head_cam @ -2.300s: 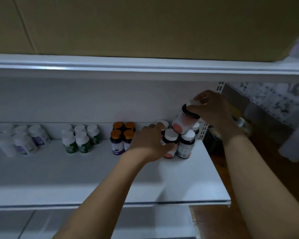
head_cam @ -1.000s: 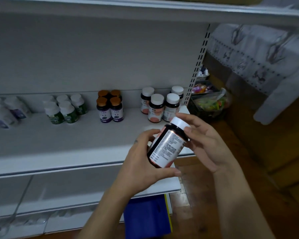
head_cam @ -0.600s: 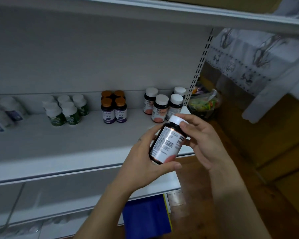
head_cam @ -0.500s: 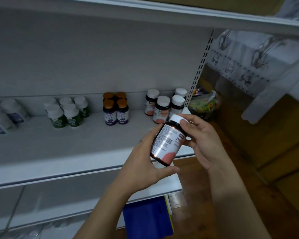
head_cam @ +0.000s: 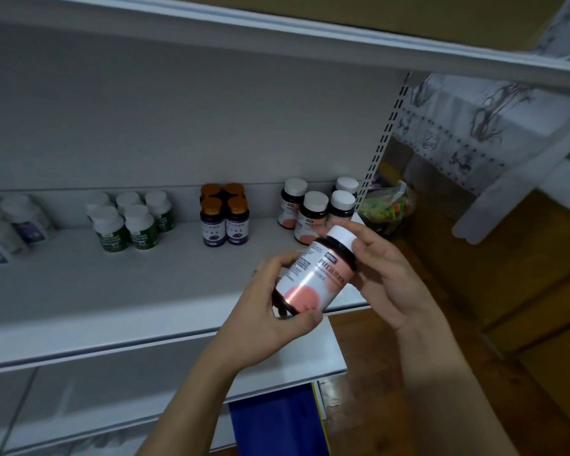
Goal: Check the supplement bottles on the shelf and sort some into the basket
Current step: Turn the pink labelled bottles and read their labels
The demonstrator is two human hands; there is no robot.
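A dark supplement bottle [head_cam: 315,274] with a white cap and a pink-circle label is tilted in front of the white shelf [head_cam: 119,291]. My left hand [head_cam: 264,311] grips its base from the left, thumb under the bottom. My right hand [head_cam: 385,274] holds its cap end, fingers curled round the cap and neck. Its front label faces me. On the shelf behind stand several matching pink-label bottles [head_cam: 313,213]. No basket shows in this view.
Orange-capped purple-label bottles [head_cam: 224,218], green-label bottles [head_cam: 129,222] and pale bottles [head_cam: 10,225] line the shelf's back. A slotted upright [head_cam: 384,136] ends the shelf. A bag of colourful items [head_cam: 387,205] sits beyond. A blue object [head_cam: 277,422] lies below.
Both hands took the bottle off the shelf stack and brought it down toward me. Over the last second they turned it from the text side to the pink front label.
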